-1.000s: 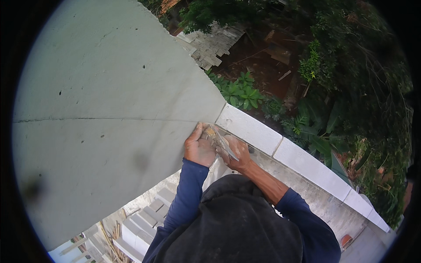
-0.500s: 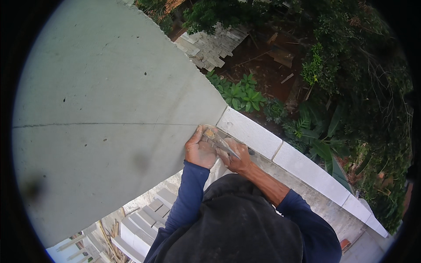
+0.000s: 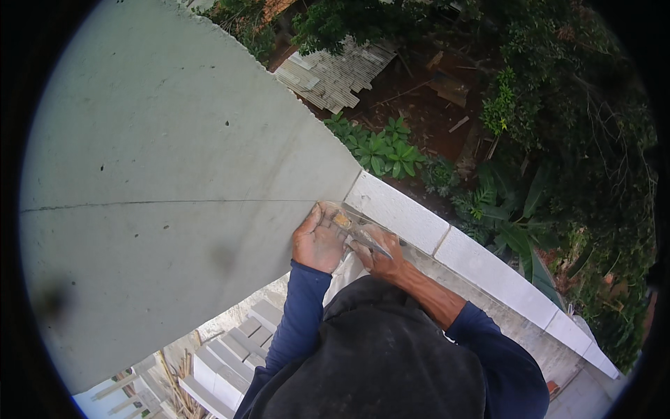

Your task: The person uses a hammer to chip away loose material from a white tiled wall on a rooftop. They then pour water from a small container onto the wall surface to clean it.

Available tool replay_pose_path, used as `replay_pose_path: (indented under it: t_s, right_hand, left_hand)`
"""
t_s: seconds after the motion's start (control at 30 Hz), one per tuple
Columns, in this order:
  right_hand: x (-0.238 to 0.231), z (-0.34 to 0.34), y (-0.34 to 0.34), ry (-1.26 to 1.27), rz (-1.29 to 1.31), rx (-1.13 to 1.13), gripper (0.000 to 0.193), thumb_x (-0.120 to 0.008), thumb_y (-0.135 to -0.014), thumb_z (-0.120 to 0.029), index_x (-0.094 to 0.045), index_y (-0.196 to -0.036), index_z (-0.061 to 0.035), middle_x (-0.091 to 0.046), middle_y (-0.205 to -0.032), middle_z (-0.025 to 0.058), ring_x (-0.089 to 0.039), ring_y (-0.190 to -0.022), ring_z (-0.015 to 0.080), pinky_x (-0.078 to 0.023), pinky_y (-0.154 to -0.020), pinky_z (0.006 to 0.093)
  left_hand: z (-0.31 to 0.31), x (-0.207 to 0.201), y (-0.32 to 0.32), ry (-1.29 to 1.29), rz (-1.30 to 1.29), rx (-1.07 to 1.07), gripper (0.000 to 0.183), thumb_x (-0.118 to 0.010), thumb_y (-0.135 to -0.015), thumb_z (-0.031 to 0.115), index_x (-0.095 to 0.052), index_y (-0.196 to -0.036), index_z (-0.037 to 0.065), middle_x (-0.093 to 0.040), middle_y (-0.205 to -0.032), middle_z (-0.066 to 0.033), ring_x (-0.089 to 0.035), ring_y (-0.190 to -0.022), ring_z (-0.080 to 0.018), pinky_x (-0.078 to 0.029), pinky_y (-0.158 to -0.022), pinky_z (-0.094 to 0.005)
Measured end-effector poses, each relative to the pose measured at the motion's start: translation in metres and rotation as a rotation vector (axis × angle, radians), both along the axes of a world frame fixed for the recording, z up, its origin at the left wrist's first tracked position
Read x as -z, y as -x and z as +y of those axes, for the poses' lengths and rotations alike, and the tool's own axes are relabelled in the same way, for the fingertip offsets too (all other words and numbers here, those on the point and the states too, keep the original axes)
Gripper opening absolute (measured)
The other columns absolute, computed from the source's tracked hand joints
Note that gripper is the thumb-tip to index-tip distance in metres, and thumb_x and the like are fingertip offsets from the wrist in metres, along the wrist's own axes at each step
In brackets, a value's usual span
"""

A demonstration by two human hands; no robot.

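Observation:
My left hand [image 3: 317,241] is raised against the grey plastered wall [image 3: 174,146], its thumb and forefinger pinched at the right end of a thin dark line [image 3: 139,202]. Whether that line is a string or a drawn mark, I cannot tell, and whatever sits in the pinch is too small to make out. My right hand [image 3: 380,255] is closed round a hammer [image 3: 366,235] close to its head. The head is grey and tapered, with yellowish wood showing near the left fingers. Most of the handle is hidden by my hand.
A row of white blocks [image 3: 447,241] forms a ledge running toward the lower right. Beyond it the ground drops to plants [image 3: 387,150] and grey roofing sheets [image 3: 342,73]. Grey-white blocks [image 3: 234,349] are stacked at the lower left, beside thin sticks [image 3: 178,384].
The hammer head and my right hand have shifted slightly down and to the right. My left hand stays pinched at the end of the line.

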State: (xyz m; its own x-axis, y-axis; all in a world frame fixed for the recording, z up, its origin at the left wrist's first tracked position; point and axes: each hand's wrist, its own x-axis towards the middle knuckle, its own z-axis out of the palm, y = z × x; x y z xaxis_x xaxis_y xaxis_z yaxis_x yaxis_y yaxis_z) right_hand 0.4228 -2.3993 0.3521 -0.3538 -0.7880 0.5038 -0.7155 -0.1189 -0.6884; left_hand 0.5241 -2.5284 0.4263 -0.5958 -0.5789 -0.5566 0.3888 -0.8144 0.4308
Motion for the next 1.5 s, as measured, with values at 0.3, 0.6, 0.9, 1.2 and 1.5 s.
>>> replay_pose_path:
  t_s: [0.3,0.6,0.9,1.2,1.5]
  right_hand:
    - [0.002,-0.013,0.004,-0.005,0.036,0.041,0.045,-0.074,-0.076,-0.014,-0.058,-0.115,0.0031,-0.063,-0.091,0.0152,-0.067,-0.076,0.0322,-0.054,-0.061,0.0425]
    - [-0.001,-0.009,-0.001,-0.144,-0.092,-0.015,0.048,-0.074,-0.075,-0.01,-0.056,-0.117,0.0043,-0.064,-0.092,0.0167,-0.068,-0.081,0.0333,-0.055,-0.066,0.0433]
    - [-0.005,-0.008,-0.002,-0.037,-0.014,0.003,0.057,-0.076,-0.072,-0.009,-0.054,-0.122,0.0053,-0.065,-0.099,0.0169,-0.068,-0.082,0.0346,-0.055,-0.066,0.0424]
    - [-0.009,-0.007,-0.005,-0.227,-0.07,-0.001,0.057,-0.079,-0.07,-0.014,-0.056,-0.12,0.0003,-0.064,-0.098,0.0153,-0.068,-0.081,0.0332,-0.055,-0.063,0.042]
    - [-0.014,-0.003,0.001,0.005,0.166,-0.036,0.038,-0.076,-0.076,-0.013,-0.066,-0.112,-0.0033,-0.067,-0.092,0.0122,-0.069,-0.071,0.0269,-0.055,-0.054,0.0391]
  left_hand:
    - [0.001,0.002,0.001,0.038,-0.04,-0.018,0.02,-0.056,-0.1,0.03,-0.064,-0.106,0.012,-0.065,-0.103,-0.0046,-0.061,-0.102,-0.0221,-0.048,-0.093,-0.0442]
    - [-0.001,0.005,0.001,0.034,-0.01,-0.003,0.021,-0.052,-0.103,0.031,-0.062,-0.107,0.013,-0.065,-0.108,-0.0067,-0.06,-0.106,-0.0229,-0.048,-0.096,-0.0469]
    - [-0.001,0.004,-0.002,0.023,0.008,0.013,0.02,-0.053,-0.103,0.03,-0.064,-0.108,0.015,-0.066,-0.114,-0.0027,-0.059,-0.116,-0.0237,-0.046,-0.1,-0.0491]
    - [-0.003,0.007,0.0,-0.022,0.104,0.017,0.02,-0.055,-0.102,0.029,-0.062,-0.11,0.013,-0.065,-0.113,-0.0069,-0.059,-0.111,-0.0259,-0.046,-0.098,-0.0492]
    - [0.006,0.007,-0.002,0.062,-0.036,-0.087,0.029,-0.057,-0.099,0.024,-0.058,-0.122,0.007,-0.062,-0.12,-0.0093,-0.055,-0.116,-0.0271,-0.043,-0.103,-0.0454]
